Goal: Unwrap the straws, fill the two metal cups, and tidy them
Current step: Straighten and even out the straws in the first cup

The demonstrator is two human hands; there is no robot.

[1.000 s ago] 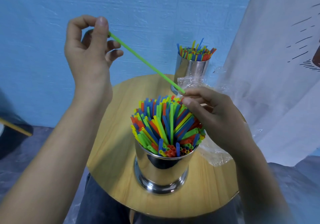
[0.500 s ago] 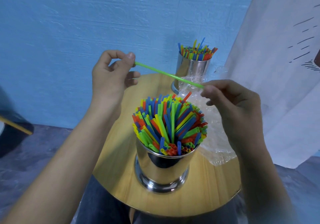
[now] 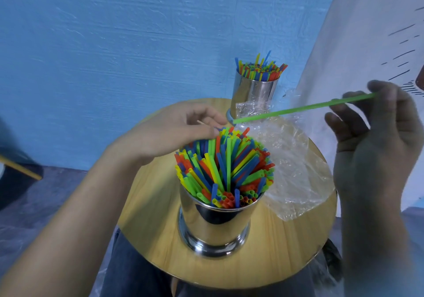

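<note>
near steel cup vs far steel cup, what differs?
Coloured straws in the near shiny steel cup fan outward; those in the far shiny steel cup stand nearly upright. The left hand is at the near cup's straws; the far cup is untouched. Clear plastic wrap covers the far cup's base only. Both are packed full.

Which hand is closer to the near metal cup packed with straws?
Left. The left hand hovers at the straw tops of the near metal cup; the right hand is off to its right, apart, pinching a green straw.
</note>
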